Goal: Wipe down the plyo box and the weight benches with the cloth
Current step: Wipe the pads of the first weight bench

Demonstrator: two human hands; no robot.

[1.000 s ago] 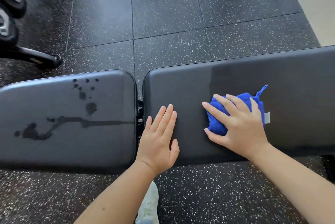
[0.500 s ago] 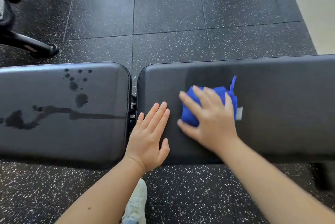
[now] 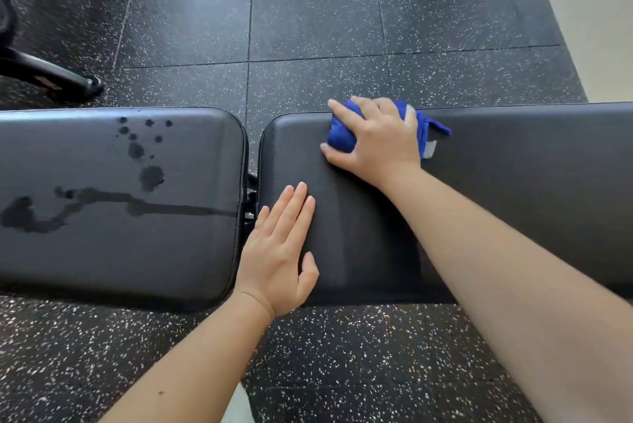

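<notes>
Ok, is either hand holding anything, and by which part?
The right hand grips the blue cloth over its top, fingers and thumb curled round its left end. The left hand, flat on the bench pad, holds nothing.

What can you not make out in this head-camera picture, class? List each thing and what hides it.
Head view:
- cloth: mostly covered by the right hand gripping it.
- right bench pad: end cut off by the right edge.
- left bench pad: end cut off by the left edge.
- black stand, top left: mostly cut off, kind unclear.
- plyo box: not in view.
</notes>
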